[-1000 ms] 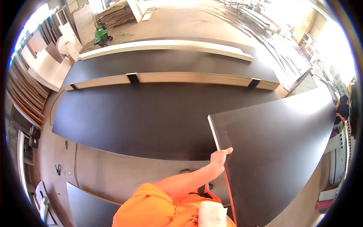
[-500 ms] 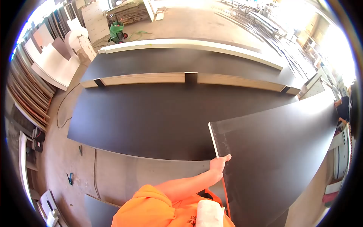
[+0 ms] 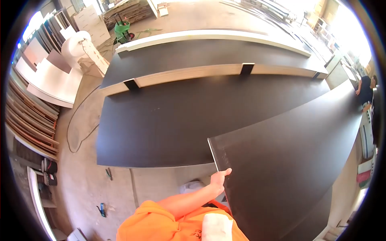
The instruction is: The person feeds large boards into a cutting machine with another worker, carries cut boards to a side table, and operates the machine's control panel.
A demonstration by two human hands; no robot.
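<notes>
A large dark panel (image 3: 289,160) with a thin pale end edge fills the right side. My left hand (image 3: 220,180) grips its near left edge, thumb on the top face and fingers out of sight beneath. An orange sleeve covers my upper arm. My right hand does not show. At the far right end, another person (image 3: 365,91) in dark clothes has hands at the panel's edge. Below and beyond the panel's left corner lies a wide dark sheet (image 3: 161,124), apart from my hand.
A stack of pale-edged boards (image 3: 189,74) with dark blocks crosses behind the sheet. A long pale strip (image 3: 217,35) lies farther back. Upright boards (image 3: 32,112) line the left. A green cart (image 3: 122,31) stands beyond. A blue tool (image 3: 102,209) and a cable (image 3: 72,132) are on the floor.
The view has shifted, so the sheet and boards sit farther right in it. The held panel's near corner has moved left over the sheet. My left hand keeps its grip.
</notes>
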